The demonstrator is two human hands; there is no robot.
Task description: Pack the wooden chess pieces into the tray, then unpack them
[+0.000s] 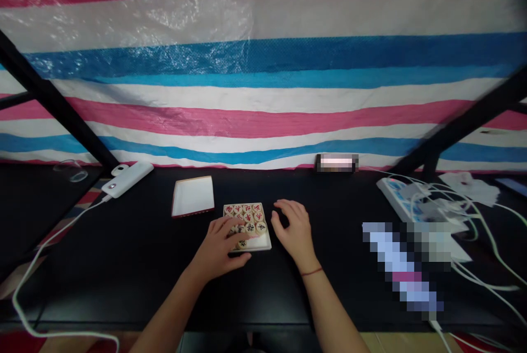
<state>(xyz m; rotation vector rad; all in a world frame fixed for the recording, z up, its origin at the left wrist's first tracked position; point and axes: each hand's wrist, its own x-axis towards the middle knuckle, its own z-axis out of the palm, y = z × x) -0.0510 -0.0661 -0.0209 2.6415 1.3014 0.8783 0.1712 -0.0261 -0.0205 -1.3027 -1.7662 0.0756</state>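
A shallow white box (261, 242) of round Chinese chess pieces (247, 217) sits on the black table in front of me. Red and black characters mark the pieces, which lie in rows; bare white bottom shows at the box's near right corner. My left hand (218, 246) reaches over the box's left and near part, fingers stretched out and thumb apart, hiding some pieces. Whether its fingertips touch the pieces I cannot tell. Just right of the box, my right hand (295, 230) hovers or rests with its fingers loosely bent and thumb apart, holding nothing.
Left of the box lies its white-lined lid (193, 196). A white power bank (128, 179) with a cable is farther left. At right are a power strip (395, 197), tangled white cables and a blurred-out device (401, 265). Another small device (336, 163) stands by the striped sheet.
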